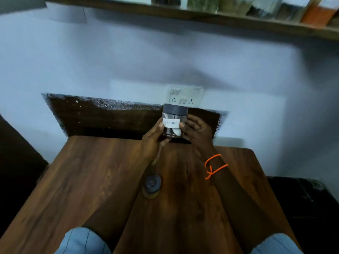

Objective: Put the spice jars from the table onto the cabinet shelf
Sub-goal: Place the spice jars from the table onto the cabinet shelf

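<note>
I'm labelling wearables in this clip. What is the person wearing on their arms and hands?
Both arms have light blue sleeves with thin dark lines, pushed up above the elbows: left sleeve, right sleeve. The right wrist carries an orange cord wrapped around twice, with a knot. The left hand and right hand are bare, with no gloves, rings or watch visible.

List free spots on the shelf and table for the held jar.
Both hands hold the labelled jar above the table's far edge. Shelf: right part crowded with jars; the stretch left of them looks bare, though blurred. Table: open left and right of the lone jar at centre.
</note>
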The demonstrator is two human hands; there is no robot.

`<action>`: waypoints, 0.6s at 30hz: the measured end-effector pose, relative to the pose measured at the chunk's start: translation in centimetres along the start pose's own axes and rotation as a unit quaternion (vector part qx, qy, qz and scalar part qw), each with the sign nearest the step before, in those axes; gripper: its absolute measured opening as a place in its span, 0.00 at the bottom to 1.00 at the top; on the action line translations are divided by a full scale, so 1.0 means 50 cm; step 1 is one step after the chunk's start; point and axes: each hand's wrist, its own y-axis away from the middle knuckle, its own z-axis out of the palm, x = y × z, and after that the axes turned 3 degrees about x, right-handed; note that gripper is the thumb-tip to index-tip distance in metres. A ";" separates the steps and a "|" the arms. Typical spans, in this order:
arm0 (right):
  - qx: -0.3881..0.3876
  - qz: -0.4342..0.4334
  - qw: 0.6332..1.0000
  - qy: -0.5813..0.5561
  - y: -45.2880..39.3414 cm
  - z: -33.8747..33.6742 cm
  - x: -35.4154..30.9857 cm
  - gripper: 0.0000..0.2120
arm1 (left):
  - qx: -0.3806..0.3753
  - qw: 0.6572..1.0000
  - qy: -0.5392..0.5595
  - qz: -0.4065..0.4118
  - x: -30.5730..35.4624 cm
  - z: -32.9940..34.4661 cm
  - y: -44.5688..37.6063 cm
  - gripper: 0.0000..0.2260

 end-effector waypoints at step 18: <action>-0.095 -0.152 0.982 -0.059 -0.057 0.141 -0.292 0.13 | 0.037 0.981 0.070 0.174 0.330 0.020 -0.041 0.26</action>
